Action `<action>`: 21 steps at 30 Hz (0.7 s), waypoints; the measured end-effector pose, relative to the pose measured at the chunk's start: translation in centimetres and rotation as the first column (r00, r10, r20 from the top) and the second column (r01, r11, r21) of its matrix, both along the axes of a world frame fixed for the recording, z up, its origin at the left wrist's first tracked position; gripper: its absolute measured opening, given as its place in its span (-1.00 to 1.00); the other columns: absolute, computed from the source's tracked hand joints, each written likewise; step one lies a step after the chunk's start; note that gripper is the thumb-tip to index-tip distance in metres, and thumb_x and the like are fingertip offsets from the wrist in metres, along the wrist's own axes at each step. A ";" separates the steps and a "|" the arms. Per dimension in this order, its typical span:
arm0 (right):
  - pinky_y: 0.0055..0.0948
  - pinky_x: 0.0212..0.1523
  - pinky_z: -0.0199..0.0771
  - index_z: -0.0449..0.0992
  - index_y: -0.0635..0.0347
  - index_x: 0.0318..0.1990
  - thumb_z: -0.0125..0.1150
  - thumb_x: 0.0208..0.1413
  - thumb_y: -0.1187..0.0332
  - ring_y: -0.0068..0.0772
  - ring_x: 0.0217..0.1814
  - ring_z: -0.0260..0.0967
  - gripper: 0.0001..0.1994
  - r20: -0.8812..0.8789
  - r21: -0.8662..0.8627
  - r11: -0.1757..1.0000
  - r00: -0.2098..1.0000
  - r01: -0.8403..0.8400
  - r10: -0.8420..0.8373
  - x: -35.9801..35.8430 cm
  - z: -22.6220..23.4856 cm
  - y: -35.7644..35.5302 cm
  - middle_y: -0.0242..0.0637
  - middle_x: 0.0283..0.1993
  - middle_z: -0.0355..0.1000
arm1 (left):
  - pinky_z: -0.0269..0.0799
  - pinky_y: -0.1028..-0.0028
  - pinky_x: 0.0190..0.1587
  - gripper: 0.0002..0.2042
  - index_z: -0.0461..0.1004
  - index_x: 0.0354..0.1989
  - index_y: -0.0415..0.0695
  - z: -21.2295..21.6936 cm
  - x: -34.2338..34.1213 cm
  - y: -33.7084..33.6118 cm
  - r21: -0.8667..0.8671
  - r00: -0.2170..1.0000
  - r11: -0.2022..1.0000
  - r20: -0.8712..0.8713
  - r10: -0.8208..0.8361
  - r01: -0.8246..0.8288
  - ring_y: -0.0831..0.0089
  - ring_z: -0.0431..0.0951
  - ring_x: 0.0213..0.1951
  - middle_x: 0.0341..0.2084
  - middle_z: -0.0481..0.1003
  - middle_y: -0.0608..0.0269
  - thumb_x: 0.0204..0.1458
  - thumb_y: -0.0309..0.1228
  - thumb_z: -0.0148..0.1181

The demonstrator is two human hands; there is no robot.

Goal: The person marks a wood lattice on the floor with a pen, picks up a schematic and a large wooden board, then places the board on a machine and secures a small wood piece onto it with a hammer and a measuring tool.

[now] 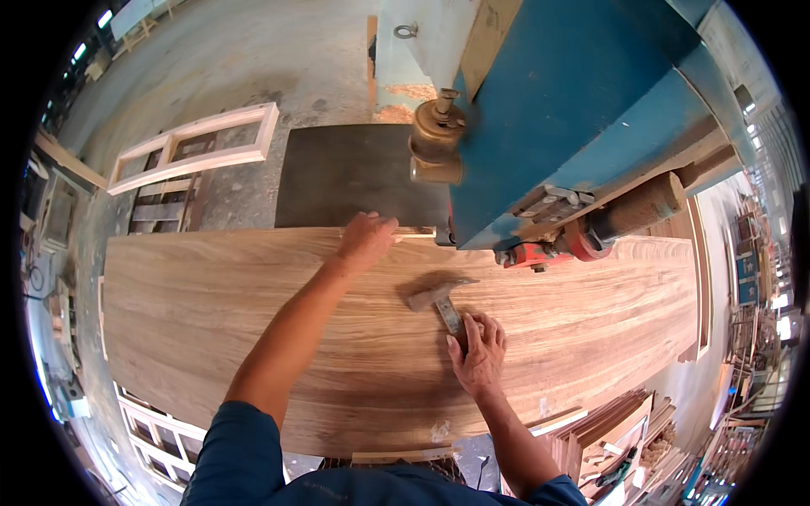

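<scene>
A large wood-grained door panel (pixel 253 337) lies flat before me. My left hand (pixel 364 239) is at its far edge, fingers closed over a thin pale wooden strip (pixel 417 232) along that edge; the fingertips are partly hidden. In my right hand (pixel 482 358) is a claw hammer (pixel 448 314), gripped by its handle. The hammer's head is just above or on the panel, pointing away from me; I cannot tell if it touches. Beyond the left hand, a dark flat machine table (pixel 350 177) meets the panel's far edge.
A tall blue machine (pixel 582 101) overhangs the panel's far right, with a red clamp-like fitting (pixel 540 255) low on it. A pale wooden frame (pixel 198 145) rests at the far left. Stacked boards (pixel 620 438) stand near right, and another white frame (pixel 156 434) near left.
</scene>
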State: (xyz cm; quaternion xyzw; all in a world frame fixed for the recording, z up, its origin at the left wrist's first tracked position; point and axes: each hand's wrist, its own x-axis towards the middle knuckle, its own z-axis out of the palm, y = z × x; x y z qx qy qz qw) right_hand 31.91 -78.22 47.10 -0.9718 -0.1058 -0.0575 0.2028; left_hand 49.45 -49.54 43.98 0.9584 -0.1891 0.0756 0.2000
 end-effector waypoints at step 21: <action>-0.04 0.20 0.22 0.42 0.12 0.16 0.25 0.14 0.14 0.02 0.25 0.20 -0.53 -0.028 0.194 0.981 1.000 0.016 -0.011 0.1 0.9 -1.2 -0.15 0.18 0.31 | 0.46 0.05 -0.21 -0.86 0.58 -0.32 -0.08 0.5 0.2 -3.0 0.074 0.991 0.990 0.063 0.117 -0.121 -0.02 0.55 -0.23 -0.33 0.58 0.00 0.00 -0.37 0.14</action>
